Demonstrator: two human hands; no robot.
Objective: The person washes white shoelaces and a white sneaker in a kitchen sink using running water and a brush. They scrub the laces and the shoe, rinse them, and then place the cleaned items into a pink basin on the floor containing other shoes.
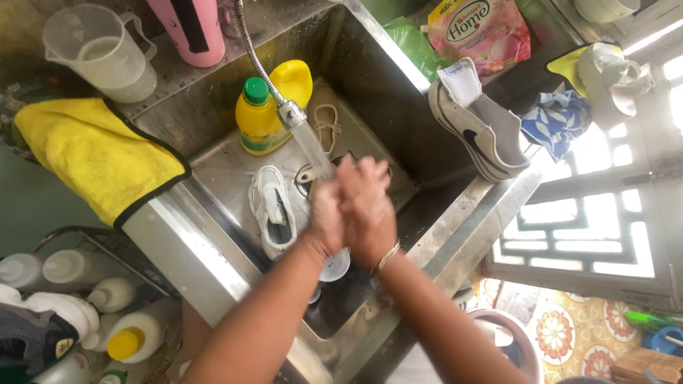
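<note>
My left hand (326, 213) and my right hand (370, 203) are pressed together over a steel sink (213, 235), blurred, under a stream of water from the flexible tap head (290, 112). Neither hand holds anything that I can see. A white shoe (274, 206) lies in the sink just left of my hands. Behind it stands a yellow bottle with a green cap (257, 117). Loose shoelaces (327, 126) lie on the sink floor past the tap. A gold bangle sits on my right wrist.
A second grey and white shoe (480, 124) leans on the sink's right rim. A yellow cloth (92, 153) drapes over the left rim, with a clear measuring jug (103, 50) behind it. Several plastic bottles (107, 313) stand lower left. A window grille (590, 220) is at the right.
</note>
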